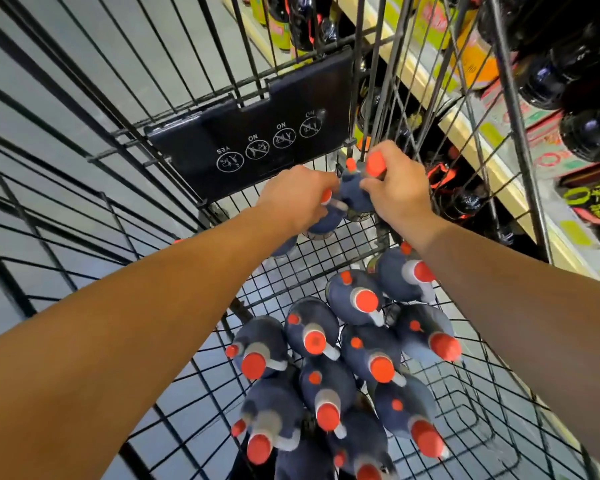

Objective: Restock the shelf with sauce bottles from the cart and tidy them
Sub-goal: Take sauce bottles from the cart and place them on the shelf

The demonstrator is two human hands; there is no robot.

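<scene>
Two hands' fingers (pixel 369 184) curled around dark sauce bottles (pixel 355 194) above cart (pixel 326 251).

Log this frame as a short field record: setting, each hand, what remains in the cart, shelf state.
setting: wire cart beside a shelf
left hand: grips a dark red-capped bottle at the neck
right hand: grips another bottle, its red cap showing above the fingers
cart stock: about ten red-capped bottles standing upright, clustered at the near right of the basket
shelf state: already holds dark bottles
cart flap: black panel with YES/NO safety icons
</scene>
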